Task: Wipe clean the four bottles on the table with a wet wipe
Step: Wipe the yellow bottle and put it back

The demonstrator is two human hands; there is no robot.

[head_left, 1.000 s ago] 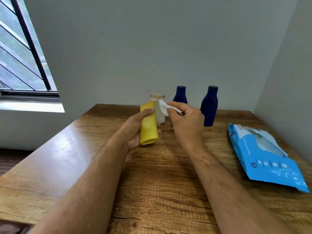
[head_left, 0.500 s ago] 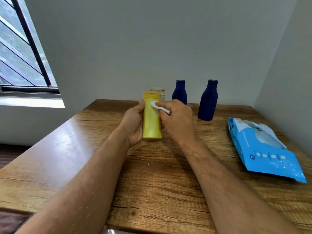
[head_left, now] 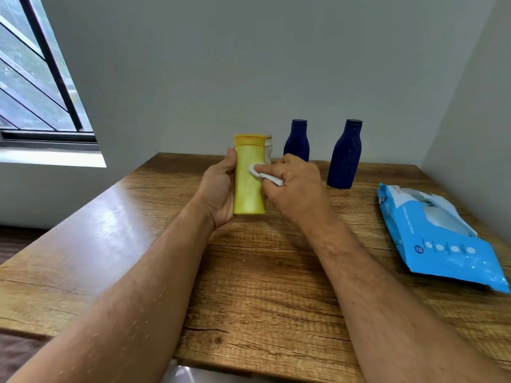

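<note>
Upright above the surface [head_left: 249, 272], the yellow bottle [head_left: 249, 183] was gripped by the left hand [head_left: 218, 189], while a folded wet wipe [head_left: 262, 174] was pinched against it by the right hand [head_left: 296, 189].

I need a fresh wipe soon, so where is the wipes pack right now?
In the head view the blue wipes pack lies flat on the wooden table at the right side, nearer the camera than the right dark blue bottle.

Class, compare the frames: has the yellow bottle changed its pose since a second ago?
Yes. The yellow bottle was tilted beside the pale bottle; now it stands upright, covering most of it.
</note>
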